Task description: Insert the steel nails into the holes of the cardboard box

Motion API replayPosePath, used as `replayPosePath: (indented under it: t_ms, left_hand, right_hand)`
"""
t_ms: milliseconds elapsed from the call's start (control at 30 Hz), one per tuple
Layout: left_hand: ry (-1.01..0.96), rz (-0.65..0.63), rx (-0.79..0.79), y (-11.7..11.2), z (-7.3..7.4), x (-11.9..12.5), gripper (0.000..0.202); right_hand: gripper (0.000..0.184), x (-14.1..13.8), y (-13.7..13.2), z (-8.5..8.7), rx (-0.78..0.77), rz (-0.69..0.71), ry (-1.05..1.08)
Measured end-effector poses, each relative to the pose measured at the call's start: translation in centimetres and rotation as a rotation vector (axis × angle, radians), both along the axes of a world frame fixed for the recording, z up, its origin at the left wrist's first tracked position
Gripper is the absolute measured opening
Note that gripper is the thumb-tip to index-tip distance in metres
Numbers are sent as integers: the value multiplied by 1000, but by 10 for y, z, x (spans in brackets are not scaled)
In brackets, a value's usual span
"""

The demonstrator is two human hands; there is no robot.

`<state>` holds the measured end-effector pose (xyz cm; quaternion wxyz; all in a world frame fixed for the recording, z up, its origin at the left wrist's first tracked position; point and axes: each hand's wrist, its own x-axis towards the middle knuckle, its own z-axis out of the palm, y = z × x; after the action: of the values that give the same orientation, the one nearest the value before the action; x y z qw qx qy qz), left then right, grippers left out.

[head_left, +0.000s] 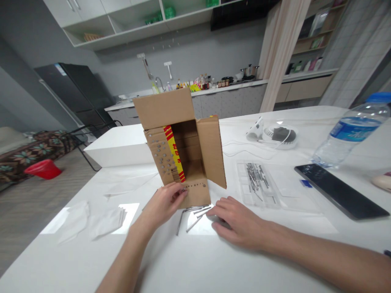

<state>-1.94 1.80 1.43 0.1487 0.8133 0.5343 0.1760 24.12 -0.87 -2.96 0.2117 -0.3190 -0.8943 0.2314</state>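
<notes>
An open cardboard box (191, 150) stands on the white table with its flaps spread. Several grey nail heads (165, 155) dot its left flap, beside yellow and red tape. A row of small dark holes crosses the lower front flap (195, 197). At that flap's left edge my left hand (165, 203) is closed in a pinch; what lies between its fingertips is too small to make out. My right hand (233, 224) rests low over the table, thumb and forefinger apart, fingertips at several loose long nails (198, 217) in front of the box.
Right of the box lies a clear compartment case (259, 183) with more nails. Beyond it are a black phone (339, 189), a water bottle (351, 130) and a round white container (279, 136) with a cable. White tissues (106, 221) lie at left.
</notes>
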Motion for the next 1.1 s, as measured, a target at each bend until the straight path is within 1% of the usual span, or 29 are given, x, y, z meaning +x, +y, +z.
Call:
replayPosePath:
  t_ms: [433,867,967,1100]
  left_hand:
    - [27,-4,-9,-3,8,6,32]
    - [57,16,-50,-3,7,7,29]
    - [47,18,-42,-3,8,7,26]
    - [31,1,-21,-3,8,7,28]
  right_hand:
    - [16,0,-1,2,3,2,-2]
    - [17,1,-1,0,6,3,-10]
    - [17,1,-1,0,4,-2,-11]
    - [17,1,-1,1,-2,2,-6]
